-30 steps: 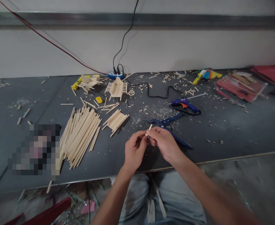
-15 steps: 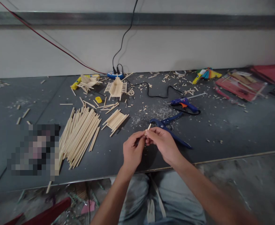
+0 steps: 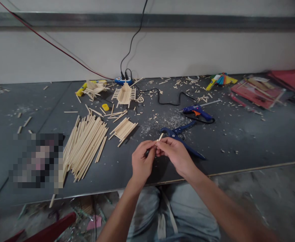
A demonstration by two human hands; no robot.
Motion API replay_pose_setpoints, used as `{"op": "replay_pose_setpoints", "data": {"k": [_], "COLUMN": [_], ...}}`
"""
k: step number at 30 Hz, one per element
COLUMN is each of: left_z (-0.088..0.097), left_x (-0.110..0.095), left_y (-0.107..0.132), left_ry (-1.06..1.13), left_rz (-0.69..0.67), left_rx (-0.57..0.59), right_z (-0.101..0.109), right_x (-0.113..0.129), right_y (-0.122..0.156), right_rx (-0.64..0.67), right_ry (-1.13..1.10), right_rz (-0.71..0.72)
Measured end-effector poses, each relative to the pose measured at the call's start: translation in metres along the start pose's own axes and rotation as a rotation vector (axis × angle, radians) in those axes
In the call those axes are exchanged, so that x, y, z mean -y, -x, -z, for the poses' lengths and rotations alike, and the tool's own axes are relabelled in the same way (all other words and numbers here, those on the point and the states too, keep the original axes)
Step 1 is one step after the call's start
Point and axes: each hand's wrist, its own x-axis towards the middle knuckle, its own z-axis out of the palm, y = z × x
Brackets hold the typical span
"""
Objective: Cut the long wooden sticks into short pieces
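Note:
My left hand (image 3: 144,159) and my right hand (image 3: 174,153) meet near the table's front edge, fingertips together. Between them they pinch a short wooden stick (image 3: 160,136), whose pale end sticks up above the fingers; its lower part is hidden. Just behind my right hand lies a blue hand cutter (image 3: 187,146) with its handles spread. To the left is a small stick panel (image 3: 124,129) with a raised edge, and beyond it a large pile of wooden sticks (image 3: 87,148).
A blue glue gun (image 3: 199,113) with a cord lies behind the cutter. Two stick models, a small chair (image 3: 124,95) and another (image 3: 95,89), stand near a blue power strip (image 3: 123,81). Stick scraps litter the back. Red packets (image 3: 259,91) lie far right; a blurred-out object is at left.
Both hands stay in almost the same place. The stick's end shows slightly more above the fingers, and my left fingers have shifted a little.

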Motion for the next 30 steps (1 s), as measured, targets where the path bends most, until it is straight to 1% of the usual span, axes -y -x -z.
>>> {"op": "replay_pose_setpoints", "data": {"k": [8,17,21,25,28,30], "left_z": [0.0005,-0.0003,-0.0013,-0.0022,-0.0028,-0.0031], "left_x": [0.0016,0.0004,0.0002,-0.0008,-0.0022,-0.0033], "left_y": [-0.0008,-0.0005,0.0005,0.0008,0.0008,0.0007], "left_ry": [0.007,0.017,0.013,0.033,0.078,0.143], "left_rz": [0.006,0.027,0.084,0.157,0.193,0.214], "left_rx": [0.024,0.019,0.019,-0.004,-0.012,0.009], "right_z": [0.0012,0.0017,0.0006,-0.0007,-0.0007,-0.0005], "right_x": [-0.0003,0.0000,-0.0021,-0.0025,-0.0028,-0.0034], "right_y": [-0.0016,-0.0035,-0.0045,-0.0043,-0.0041,-0.0042], "right_rx": [-0.008,-0.016,-0.044,-0.066,-0.077,-0.087], "right_ry": [-0.003,0.004,0.020,0.062,0.087,0.094], "right_rz": [-0.006,-0.021,-0.009,0.008,0.004,0.014]}}
